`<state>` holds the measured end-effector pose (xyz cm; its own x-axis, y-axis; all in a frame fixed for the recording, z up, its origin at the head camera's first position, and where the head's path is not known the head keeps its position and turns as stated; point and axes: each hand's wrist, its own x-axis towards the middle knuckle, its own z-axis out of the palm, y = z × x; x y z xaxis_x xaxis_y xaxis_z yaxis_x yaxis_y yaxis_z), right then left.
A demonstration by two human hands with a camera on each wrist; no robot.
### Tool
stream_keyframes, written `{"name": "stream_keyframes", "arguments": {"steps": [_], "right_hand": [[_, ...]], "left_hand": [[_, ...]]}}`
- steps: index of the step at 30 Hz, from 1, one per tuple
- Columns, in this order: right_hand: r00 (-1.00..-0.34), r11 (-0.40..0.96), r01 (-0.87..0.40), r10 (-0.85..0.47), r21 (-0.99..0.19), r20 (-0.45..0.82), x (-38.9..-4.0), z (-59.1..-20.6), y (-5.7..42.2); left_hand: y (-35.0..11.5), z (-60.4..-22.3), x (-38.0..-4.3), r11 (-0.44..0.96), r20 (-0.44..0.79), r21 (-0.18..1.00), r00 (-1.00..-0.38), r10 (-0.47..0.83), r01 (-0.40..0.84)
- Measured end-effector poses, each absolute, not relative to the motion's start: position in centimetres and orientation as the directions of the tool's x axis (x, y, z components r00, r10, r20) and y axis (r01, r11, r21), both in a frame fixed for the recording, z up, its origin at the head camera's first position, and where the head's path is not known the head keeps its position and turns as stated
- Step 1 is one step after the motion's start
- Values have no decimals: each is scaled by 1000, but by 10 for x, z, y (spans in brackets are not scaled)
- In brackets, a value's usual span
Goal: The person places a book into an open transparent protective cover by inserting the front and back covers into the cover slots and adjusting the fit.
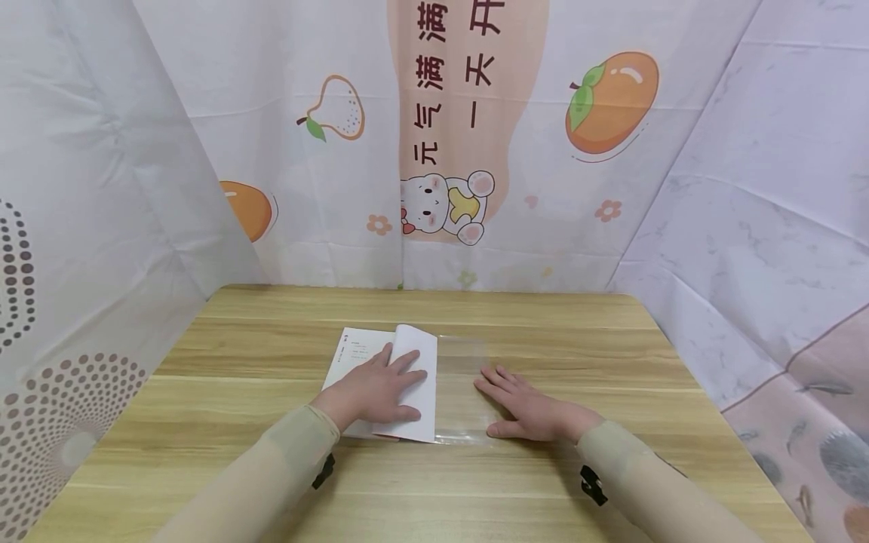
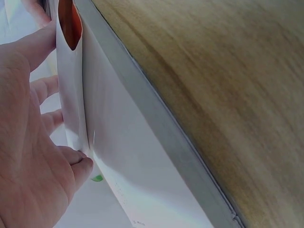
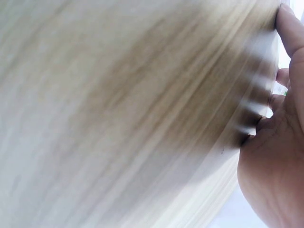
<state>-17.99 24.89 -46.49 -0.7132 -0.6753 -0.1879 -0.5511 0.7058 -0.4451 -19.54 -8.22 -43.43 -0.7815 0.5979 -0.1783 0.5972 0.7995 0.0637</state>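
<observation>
A thin book (image 1: 360,343) with printed text on its white page lies opened on the wooden table. Over its right part curves a white leaf (image 1: 422,396), and an orange inner side (image 2: 73,28) shows in its curl in the left wrist view. My left hand (image 1: 380,388) rests on this leaf with fingers spread, fingertips reaching toward its right edge. From under the leaf a clear plastic sheet (image 1: 462,388) extends to the right, flat on the wood. At its right edge, my right hand (image 1: 526,407) lies palm down with its fingers extended, fingertips touching the surface.
The wood-grain table (image 1: 271,377) stretches around the book on all sides. Behind it hangs a white curtain (image 1: 326,196) printed with fruit and a bear, and more cloth (image 1: 767,226) closes off both sides. A dark strap piece (image 1: 593,485) shows under the right wrist.
</observation>
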Motion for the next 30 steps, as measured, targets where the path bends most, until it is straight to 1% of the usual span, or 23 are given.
{"name": "stream_keyframes", "arguments": {"steps": [16, 30], "right_hand": [[-710, 701, -553, -679, -451, -185, -181, -463, 249], [-708, 699, -560, -683, -445, -182, -185, -469, 252]], "left_hand": [[-81, -432, -196, 788, -190, 45, -769, 610, 614], [-79, -433, -197, 783, -199, 28, -764, 614, 621]]}}
